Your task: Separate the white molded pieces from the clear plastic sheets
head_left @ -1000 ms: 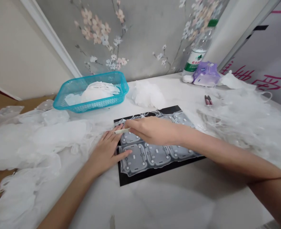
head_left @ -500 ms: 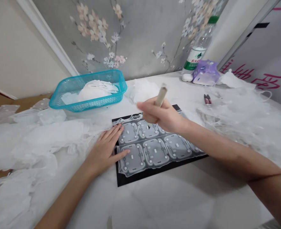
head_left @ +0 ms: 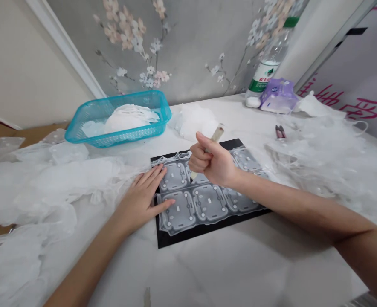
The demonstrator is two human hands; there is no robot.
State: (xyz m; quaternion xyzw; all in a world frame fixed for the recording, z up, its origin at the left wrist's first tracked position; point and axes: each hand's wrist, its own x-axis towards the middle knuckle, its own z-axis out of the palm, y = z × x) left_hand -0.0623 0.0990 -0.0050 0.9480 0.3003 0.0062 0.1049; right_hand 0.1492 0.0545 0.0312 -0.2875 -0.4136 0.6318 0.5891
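A translucent silicone sheet [head_left: 207, 204] of moulded square pads lies on a black mat [head_left: 204, 230] on the white table. My left hand [head_left: 142, 200] rests flat with fingers spread on the sheet's left edge. My right hand [head_left: 212, 164] is raised over the sheet in a fist around a thin pale stick-like tool [head_left: 216, 133], thumb up, the tool's tip pointing down at the pads.
A turquoise basket [head_left: 118, 121] holding white pieces stands at the back left. Heaps of translucent white scrap cover the left [head_left: 41, 187] and right [head_left: 329, 157] of the table. A bottle [head_left: 265, 72], a purple packet [head_left: 278, 96] and a small red tool [head_left: 279, 132] sit at the back right.
My right hand lifted from the sheet's top left corner, swung the tool upright and now holds it in a fist above the pads. My left hand has stayed put.
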